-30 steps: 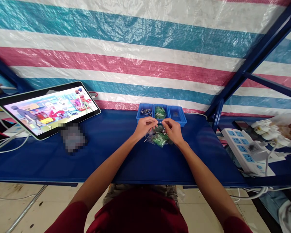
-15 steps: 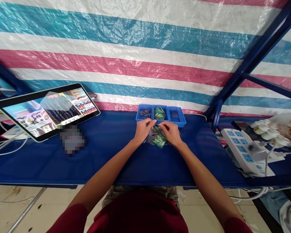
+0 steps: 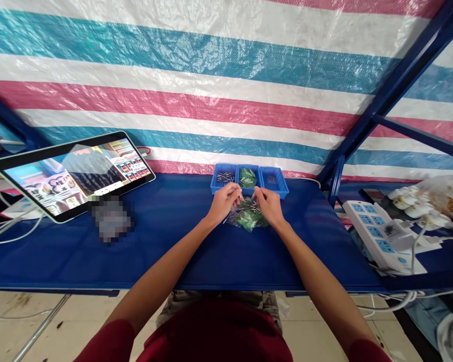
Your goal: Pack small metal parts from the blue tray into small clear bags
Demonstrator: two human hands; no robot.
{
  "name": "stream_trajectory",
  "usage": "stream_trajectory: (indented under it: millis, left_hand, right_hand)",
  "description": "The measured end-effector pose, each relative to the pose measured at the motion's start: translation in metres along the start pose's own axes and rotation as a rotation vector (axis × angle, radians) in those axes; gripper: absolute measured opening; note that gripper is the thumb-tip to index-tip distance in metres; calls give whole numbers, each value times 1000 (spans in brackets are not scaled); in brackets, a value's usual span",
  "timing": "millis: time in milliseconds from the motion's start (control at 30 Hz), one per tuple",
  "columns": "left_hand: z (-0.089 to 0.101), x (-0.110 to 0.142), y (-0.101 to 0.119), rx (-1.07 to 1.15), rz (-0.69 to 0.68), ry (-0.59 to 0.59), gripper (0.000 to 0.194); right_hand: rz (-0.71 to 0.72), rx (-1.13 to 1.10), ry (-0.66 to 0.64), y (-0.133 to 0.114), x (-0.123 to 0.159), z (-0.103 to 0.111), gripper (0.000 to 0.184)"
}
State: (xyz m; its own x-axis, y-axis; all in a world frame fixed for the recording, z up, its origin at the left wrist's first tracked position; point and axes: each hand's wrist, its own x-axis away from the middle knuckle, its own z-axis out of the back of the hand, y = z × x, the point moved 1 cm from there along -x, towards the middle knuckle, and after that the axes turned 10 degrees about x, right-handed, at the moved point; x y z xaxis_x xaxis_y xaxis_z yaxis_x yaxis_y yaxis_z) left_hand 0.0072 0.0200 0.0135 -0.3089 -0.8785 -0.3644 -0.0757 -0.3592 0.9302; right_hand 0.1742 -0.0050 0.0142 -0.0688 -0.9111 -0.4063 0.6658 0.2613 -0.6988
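Observation:
My left hand (image 3: 222, 203) is pinched closed above the left side of a small pile; a tiny pale or metallic bit shows at its fingertips, too small to name. Across from it my right hand (image 3: 270, 205) has thumb and fingers pressed together, and what they hold, if anything, does not show. A short gap separates the two hands. Between and below them lie green pieces (image 3: 248, 219) in clear plastic, with thin metal pins or screws (image 3: 253, 207) scattered on top. Just beyond stands a blue three-part bin (image 3: 275, 192).
Thin metal pieces (image 3: 225, 176) fill the bin's left compartment, green pieces (image 3: 247, 177) the middle; a few small bits lie in the right. A tablet (image 3: 75, 176) leans at the left beside a blurred patch (image 3: 112, 219). A white power strip (image 3: 373, 234) with cables lies right.
My hands were nearly touching at the fingertips; now they are apart. The right hand has shifted slightly right, and the left fingers have curled in a little.

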Motion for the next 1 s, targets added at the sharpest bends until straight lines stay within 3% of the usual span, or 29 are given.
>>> stream_trajectory:
  millis: [100,200,467,600,800,1000]
  left_hand:
    - [5,-1,2,-197,-72,-20,32]
    - [8,-1,3,-232,-108,-14,32]
    - [7,2,5,-81,-15,-16,30]
    - [6,2,6,1,18,9,32]
    - [-1,1,4,249,111,84,34]
    - [-5,0,-4,378,91,146,30]
  right_hand:
    - [2,0,32,-2,0,3,46]
    - [34,-19,37,-2,1,3,38]
    - [193,-90,-70,-5,3,0,25]
    - [184,-90,-120,-5,3,-2,23]
    - [150,-106,-74,-2,2,-3,26]
    - [177,-76,-98,-5,3,-3,33]
